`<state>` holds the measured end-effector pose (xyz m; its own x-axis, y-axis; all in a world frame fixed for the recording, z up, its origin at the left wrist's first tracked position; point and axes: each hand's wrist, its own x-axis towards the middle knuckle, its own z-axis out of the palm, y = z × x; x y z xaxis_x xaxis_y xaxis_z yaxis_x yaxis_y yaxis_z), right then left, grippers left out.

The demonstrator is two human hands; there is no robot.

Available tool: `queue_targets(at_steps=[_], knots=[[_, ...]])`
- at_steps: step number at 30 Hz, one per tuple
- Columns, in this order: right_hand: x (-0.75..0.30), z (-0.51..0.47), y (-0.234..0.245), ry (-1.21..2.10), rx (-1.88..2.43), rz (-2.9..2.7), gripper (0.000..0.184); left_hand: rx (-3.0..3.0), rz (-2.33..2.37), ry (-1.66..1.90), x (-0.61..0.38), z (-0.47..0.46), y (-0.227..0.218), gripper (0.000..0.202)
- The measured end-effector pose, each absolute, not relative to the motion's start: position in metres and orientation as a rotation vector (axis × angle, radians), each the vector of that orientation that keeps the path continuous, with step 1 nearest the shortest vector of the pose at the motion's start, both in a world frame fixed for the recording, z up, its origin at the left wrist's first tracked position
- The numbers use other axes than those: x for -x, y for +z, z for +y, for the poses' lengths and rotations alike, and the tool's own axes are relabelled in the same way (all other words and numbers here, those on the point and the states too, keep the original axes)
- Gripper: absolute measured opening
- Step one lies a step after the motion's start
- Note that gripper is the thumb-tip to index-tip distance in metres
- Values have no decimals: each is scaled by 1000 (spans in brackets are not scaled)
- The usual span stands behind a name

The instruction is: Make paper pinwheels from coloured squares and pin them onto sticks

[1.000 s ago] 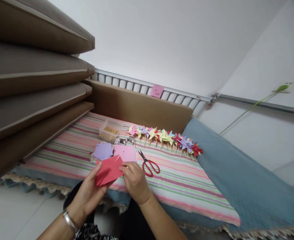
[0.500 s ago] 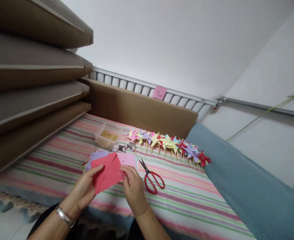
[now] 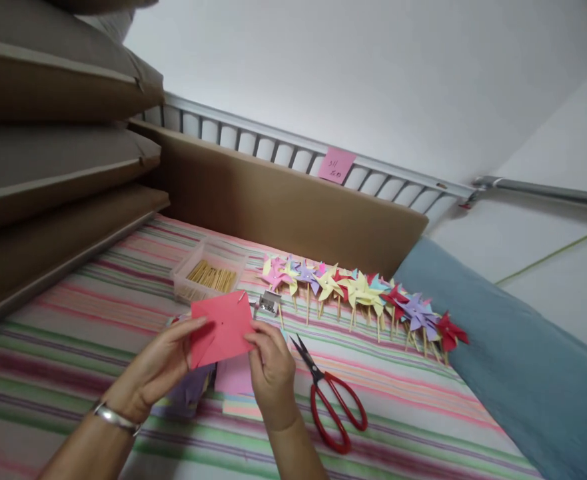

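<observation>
I watch remotely as the left hand (image 3: 166,365) and right hand (image 3: 274,373), apart, grip opposite edges of a red paper square (image 3: 220,339) near red-handled scissors (image 3: 317,375) on striped cloth (image 3: 423,419).

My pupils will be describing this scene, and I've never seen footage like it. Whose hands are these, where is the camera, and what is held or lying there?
There is no machine: these are a person's two bare hands, filmed by a camera worn on the head, looking forward and down. The left hand, with a silver metal bangle at its wrist, and the right hand hold a flat red paper sheet. The striped cloth below bears red-handled metal scissors, a clear plastic box of thin wooden sticks, and a row of multicoloured paper pinwheels. Pink paper lies partly hidden.
</observation>
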<state>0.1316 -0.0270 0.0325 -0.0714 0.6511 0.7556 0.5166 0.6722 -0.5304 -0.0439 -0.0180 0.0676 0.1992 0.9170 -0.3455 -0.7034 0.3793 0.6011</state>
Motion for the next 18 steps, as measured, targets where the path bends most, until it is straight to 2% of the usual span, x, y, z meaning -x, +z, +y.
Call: queue_targets(at_steps=[10,15,18], knots=[[-134,-15,2,351,1036,-1708,48,-461,848,1188,32,2,29,17],[-143,-13,4,427,1061,-1767,39,-555,884,1173,31,8,27,33],[-147,-14,7,459,1079,-1787,32,-582,874,1153,31,10,30,34]])
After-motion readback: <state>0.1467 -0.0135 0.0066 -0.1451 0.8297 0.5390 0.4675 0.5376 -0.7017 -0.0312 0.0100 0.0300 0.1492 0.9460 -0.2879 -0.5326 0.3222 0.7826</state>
